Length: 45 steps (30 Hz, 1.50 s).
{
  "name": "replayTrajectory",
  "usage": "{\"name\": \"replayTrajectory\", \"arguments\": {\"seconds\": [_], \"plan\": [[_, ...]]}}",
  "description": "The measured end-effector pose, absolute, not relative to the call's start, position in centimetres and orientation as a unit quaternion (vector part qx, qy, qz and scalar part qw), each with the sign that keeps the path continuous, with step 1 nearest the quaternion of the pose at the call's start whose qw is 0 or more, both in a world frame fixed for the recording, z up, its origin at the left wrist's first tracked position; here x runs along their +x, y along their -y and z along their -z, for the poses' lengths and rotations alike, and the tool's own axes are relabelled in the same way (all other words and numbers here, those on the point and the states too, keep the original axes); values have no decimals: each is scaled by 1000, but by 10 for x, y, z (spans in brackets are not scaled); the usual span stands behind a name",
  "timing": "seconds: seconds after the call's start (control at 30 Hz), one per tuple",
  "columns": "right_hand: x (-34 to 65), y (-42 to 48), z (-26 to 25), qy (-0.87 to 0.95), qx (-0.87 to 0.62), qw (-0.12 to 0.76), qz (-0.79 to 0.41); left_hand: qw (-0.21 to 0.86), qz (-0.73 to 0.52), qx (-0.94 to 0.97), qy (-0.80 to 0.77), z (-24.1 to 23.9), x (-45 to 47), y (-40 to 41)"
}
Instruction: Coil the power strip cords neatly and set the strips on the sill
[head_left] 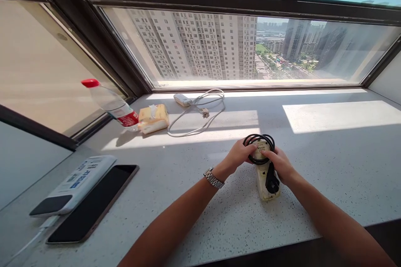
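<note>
Black cable (260,137) loops around the far end of the pale block (262,192) at the desk (219,225); I see the left hand (239,154) and right hand (282,164) gripping both. I judge the coil formed, its plug (272,184) left loose outside.

Worktop (194,204) with a window (219,48) behind. Right of centre, a corded device (263,181). Farther back, left to right: bottle (117,106), tissue pack (154,119), power strip (182,99). Front left: power bank (79,179), with a phone (98,200) along its right side.
</note>
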State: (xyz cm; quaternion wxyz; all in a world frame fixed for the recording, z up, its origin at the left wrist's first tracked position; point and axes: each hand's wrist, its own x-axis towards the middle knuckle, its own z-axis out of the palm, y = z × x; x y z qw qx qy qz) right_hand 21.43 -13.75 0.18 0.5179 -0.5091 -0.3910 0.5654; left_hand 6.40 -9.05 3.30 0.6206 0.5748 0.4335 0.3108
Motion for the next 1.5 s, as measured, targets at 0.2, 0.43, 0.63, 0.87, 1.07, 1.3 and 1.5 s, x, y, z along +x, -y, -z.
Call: {"name": "replayTrajectory", "arguments": {"seconds": [0.2,0.43,0.63,0.87,1.07,1.3,1.5], "plan": [[214,139,-2,430,-520,510,-534,660,-309,553,-404,-25,62,93],[219,142,-4,455,-417,527,-584,612,-413,572,-357,-24,61,87],[226,142,3,463,-293,471,-691,576,-455,594,-330,-26,62,89],[221,148,7,397,-182,405,-803,489,-420,707,-291,-32,59,98],[215,154,3,393,-219,426,-785,381,-400,782,-288,-34,54,94],[207,156,6,373,-260,479,-750,275,-363,829,-325,-33,50,82],[205,153,4,354,-328,518,-706,238,-244,834,-435,-49,41,86]]}}
